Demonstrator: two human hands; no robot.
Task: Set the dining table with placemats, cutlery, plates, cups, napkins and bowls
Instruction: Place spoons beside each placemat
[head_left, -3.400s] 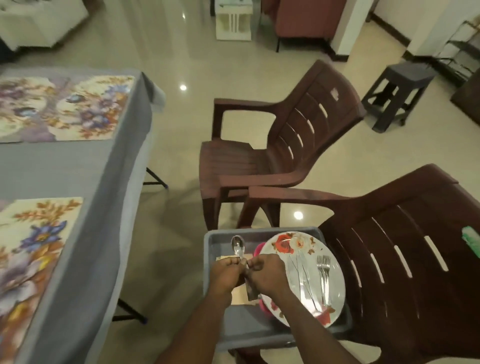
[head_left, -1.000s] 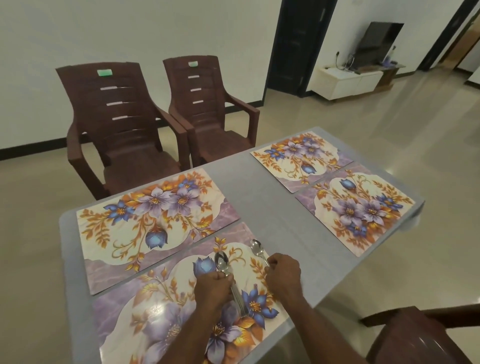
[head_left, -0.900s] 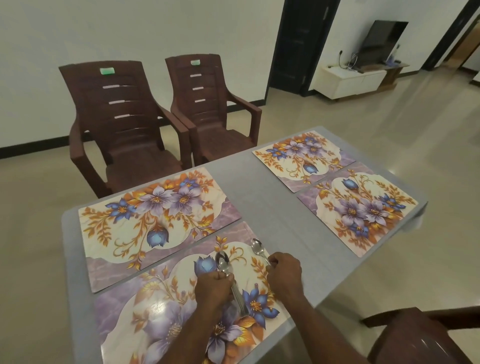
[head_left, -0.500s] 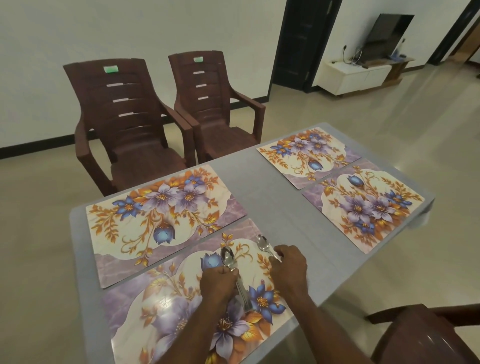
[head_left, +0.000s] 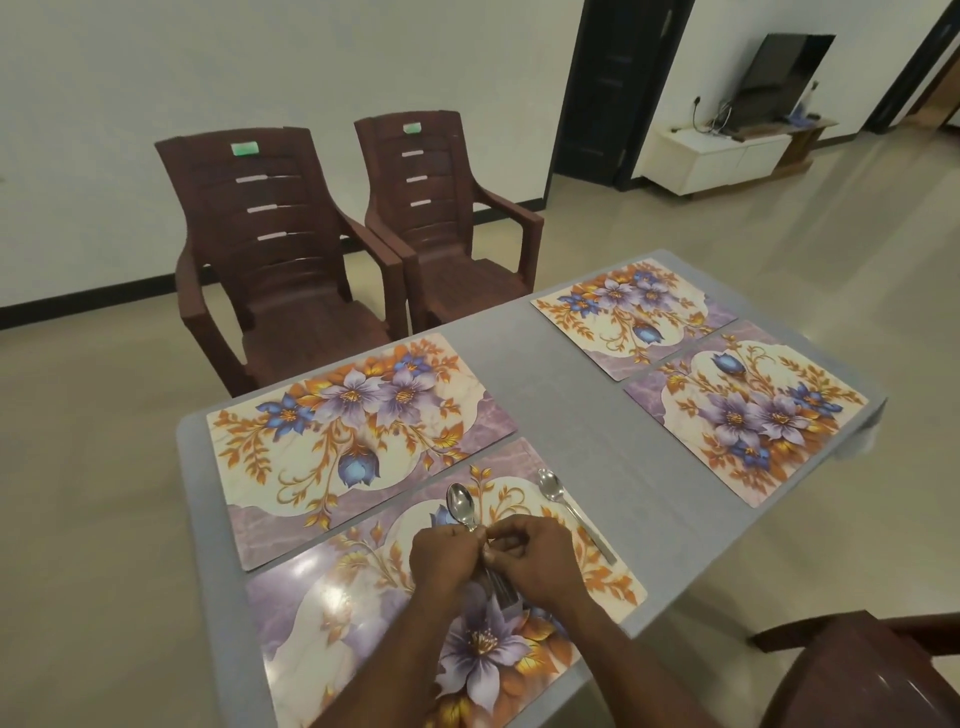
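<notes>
Whereas half a second ago the right hand (head_left: 535, 558) lay over the handle of a spoon at the near placemat's right edge, that laid spoon (head_left: 569, 512) now lies free on the near placemat (head_left: 363, 597), bowl pointing far, and the right hand has come left to meet the left hand (head_left: 447, 558). Both hands are curled together above the mat, pinching a bundle of cutlery (head_left: 467, 525) whose one spoon bowl sticks out on the far side and whose handles show below the knuckles. Three other floral placemats (head_left: 353, 415) lie unmoved on the grey table (head_left: 571, 415): one beyond the near mat, two to the right. Two brown chairs (head_left: 275, 249) stand at the far side as before.
</notes>
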